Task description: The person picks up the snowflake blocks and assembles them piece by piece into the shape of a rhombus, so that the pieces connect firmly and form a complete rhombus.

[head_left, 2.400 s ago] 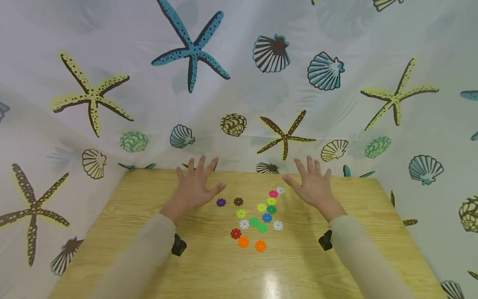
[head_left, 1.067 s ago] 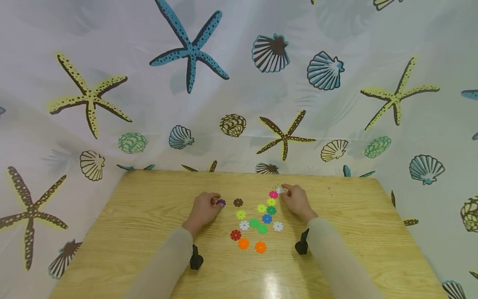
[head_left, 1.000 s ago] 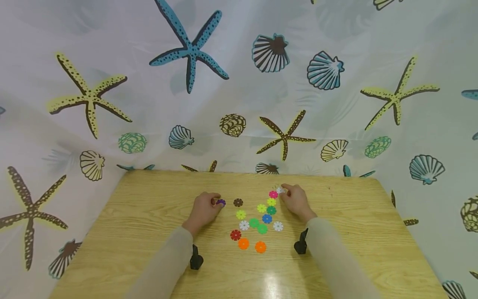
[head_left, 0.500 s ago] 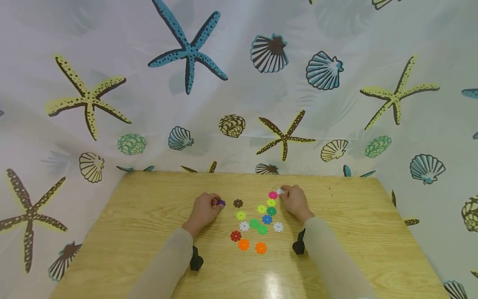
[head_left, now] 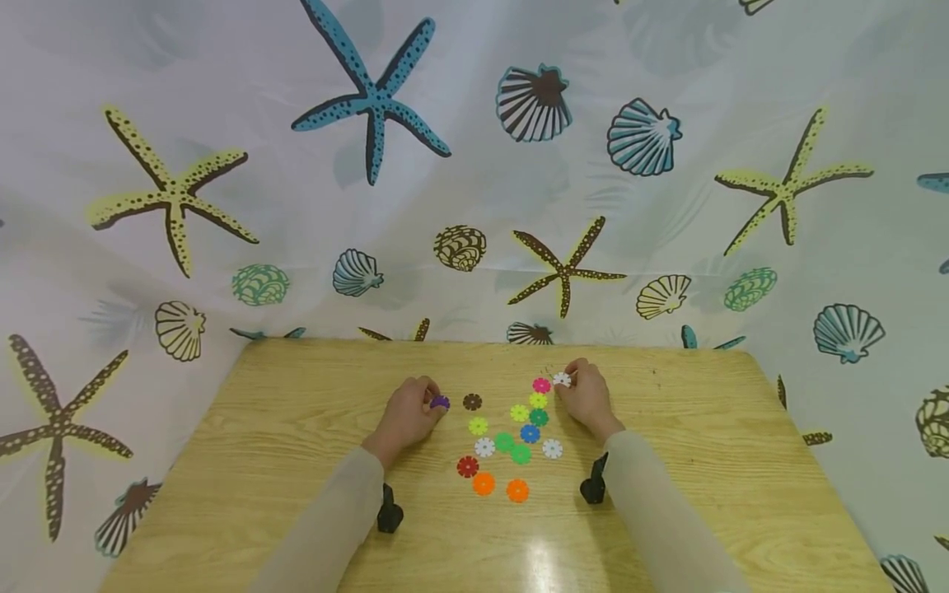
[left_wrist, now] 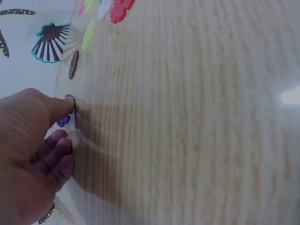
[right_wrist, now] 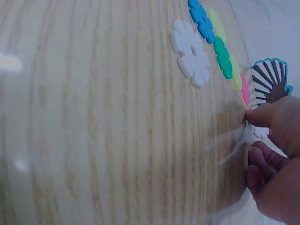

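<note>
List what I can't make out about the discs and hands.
Left wrist: middle of the purple disc, hidden by the thumb of the left hand.
Right wrist: part of the held white disc, hidden by the right hand.
Left wrist: top of the red disc, cut by the upper edge.
Head: whether either held disc touches the table; too small to tell.

Purple disc (head_left: 441,402), white disc (head_left: 561,379)

No text, label, brand, number or sign can be read on the coloured discs (head_left: 516,450), on the wood-grained worktop (head_left: 474,548) or on the printed cloth (head_left: 474,185) beyond the worktop's far edge. Any marking on the black devices (head_left: 390,515) at the person's two wrists is too small to tell.
</note>
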Motion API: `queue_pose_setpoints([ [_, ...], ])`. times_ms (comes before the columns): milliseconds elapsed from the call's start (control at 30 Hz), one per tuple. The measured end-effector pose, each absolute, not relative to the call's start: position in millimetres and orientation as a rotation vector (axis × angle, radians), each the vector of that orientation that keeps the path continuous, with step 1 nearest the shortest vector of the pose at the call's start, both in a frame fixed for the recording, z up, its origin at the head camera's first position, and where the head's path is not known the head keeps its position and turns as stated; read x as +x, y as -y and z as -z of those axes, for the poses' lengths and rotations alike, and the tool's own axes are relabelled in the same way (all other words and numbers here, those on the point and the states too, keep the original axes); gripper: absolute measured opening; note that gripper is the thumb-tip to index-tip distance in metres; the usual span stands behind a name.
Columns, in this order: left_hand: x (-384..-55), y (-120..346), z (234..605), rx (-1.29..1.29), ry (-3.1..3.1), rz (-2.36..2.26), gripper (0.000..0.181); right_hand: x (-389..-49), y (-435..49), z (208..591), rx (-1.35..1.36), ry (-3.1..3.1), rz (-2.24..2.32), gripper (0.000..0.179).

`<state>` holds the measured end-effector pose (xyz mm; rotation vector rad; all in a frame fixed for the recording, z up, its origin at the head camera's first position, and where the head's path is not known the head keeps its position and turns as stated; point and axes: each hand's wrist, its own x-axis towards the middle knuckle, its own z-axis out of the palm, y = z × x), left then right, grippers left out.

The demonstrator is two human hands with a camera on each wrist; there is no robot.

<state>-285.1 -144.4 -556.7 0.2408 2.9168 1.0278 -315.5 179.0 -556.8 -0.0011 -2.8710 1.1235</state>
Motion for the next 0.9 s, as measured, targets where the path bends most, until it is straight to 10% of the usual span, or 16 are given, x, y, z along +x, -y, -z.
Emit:
queue_pose_setpoints([
  [900, -280, 149, 526, 0.169, -2.531, -1.777, 0.029, -294, -167, 530, 0.147, 2.65, -1.412, 0.015],
])
